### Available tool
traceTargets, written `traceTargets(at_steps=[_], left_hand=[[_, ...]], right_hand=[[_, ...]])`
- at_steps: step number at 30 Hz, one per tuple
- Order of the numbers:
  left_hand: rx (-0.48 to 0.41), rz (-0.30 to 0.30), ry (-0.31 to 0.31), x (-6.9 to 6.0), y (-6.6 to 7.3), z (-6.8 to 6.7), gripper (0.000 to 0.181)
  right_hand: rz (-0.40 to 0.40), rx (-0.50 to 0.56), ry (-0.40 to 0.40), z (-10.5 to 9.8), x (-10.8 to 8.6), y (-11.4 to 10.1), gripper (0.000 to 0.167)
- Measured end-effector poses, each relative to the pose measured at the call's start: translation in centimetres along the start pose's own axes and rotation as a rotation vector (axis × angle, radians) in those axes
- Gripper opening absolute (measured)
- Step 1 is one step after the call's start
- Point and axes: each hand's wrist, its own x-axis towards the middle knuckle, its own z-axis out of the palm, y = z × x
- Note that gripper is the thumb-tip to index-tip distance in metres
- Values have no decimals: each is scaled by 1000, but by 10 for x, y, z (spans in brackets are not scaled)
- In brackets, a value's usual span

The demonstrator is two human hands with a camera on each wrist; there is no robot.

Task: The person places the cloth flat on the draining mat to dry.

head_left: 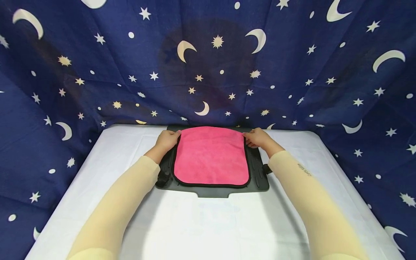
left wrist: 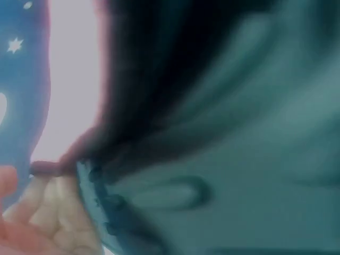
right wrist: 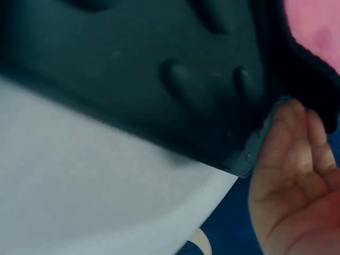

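A pink cloth (head_left: 211, 157) with a black edge band lies over a dark grey moulded mat (head_left: 212, 191). My left hand (head_left: 167, 140) pinches the cloth at its far left corner; in the left wrist view, its fingers (left wrist: 58, 212) meet the dark band beside the mat's rim. At the far right corner, my right hand (head_left: 258, 138) pinches the cloth too. The right wrist view has those fingers (right wrist: 297, 143) at the black band, close against the mat's corner. The cloth's far edge bows slightly upward between the hands. The mat's middle is hidden beneath the cloth.
The mat rests at the far end of a white-covered table (head_left: 208, 227). Behind and at both sides hangs a dark blue curtain (head_left: 221, 54) with moons and stars. Raised oval ribs (right wrist: 183, 85) mark the mat's surface.
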Motion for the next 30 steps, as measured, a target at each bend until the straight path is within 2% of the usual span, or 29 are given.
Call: traceTargets(at_steps=[3, 6, 10, 15, 18, 21, 23, 27, 30], left_hand=[[-159, -83, -6, 7, 2, 1, 48], [-289, -124, 0, 12, 5, 3, 43], [-343, -161, -23, 17, 10, 4, 36], [-414, -211, -61, 24, 12, 4, 31], [-388, -206, -63, 25, 12, 7, 32], [-358, -166, -65, 25, 12, 10, 32], [-371, -124, -58, 25, 12, 12, 31], [-401, 19, -11, 24, 12, 9, 28], [-320, 104, 31, 24, 9, 5, 27]], right_hand=[[116, 161, -29, -2, 5, 1, 47], [198, 251, -57, -4, 10, 4, 57], [264, 312, -81, -4, 15, 3, 60], [328, 361, -61, -1, 19, 1, 40], [340, 396, -21, 1, 21, 1, 31], [301, 419, 14, 2, 21, 2, 23], [228, 415, 24, 2, 21, 2, 22], [38, 401, 53, -1, 19, 3, 22], [-35, 360, 87, -3, 20, 4, 25]])
